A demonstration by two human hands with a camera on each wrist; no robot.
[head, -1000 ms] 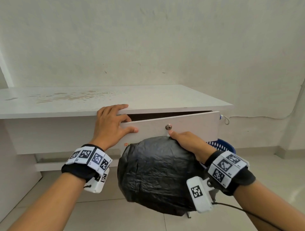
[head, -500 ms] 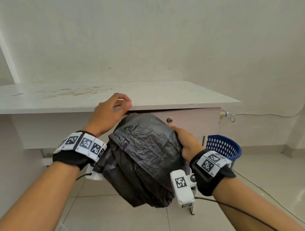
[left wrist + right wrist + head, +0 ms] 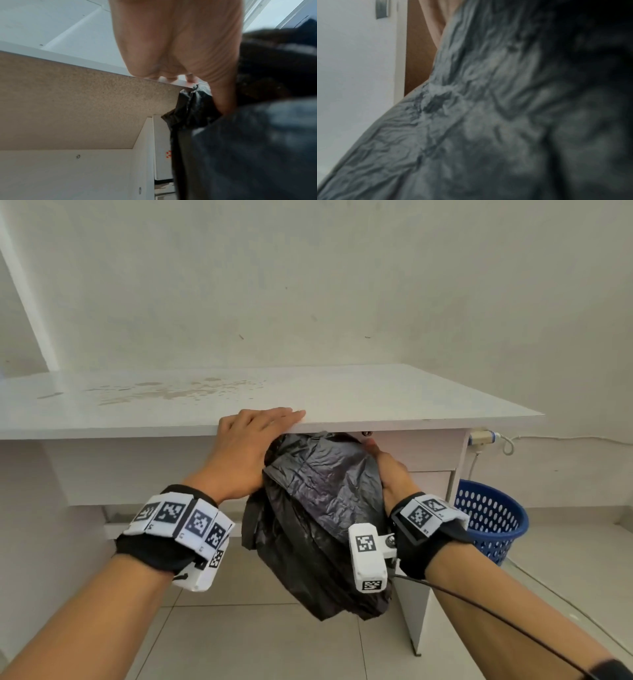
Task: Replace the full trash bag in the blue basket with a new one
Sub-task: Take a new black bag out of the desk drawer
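Note:
A full black trash bag (image 3: 318, 508) hangs in the air in front of the white desk (image 3: 376, 395), its top pressed up under the desk edge against the drawer front (image 3: 418, 446). My right hand (image 3: 390, 474) grips the bag from the right; its fingers are hidden behind the plastic. My left hand (image 3: 263, 426) lies flat on the desk edge with straight fingers, its thumb side against the bag. In the left wrist view the palm (image 3: 171, 40) sits beside the bag (image 3: 248, 148). Crumpled bag plastic (image 3: 488, 121) fills the right wrist view. The blue basket (image 3: 489, 518) stands on the floor, right of the desk.
The desk's white side panel (image 3: 414, 611) stands between the bag and the basket. A plug and white cable (image 3: 483, 437) run along the wall at the right. Tiled floor (image 3: 257, 645) lies below the bag.
The drawer, ajar a second ago, now looks shut. My left hand moved from the drawer front up onto the desk edge. The bag rose toward the desk edge with my right hand.

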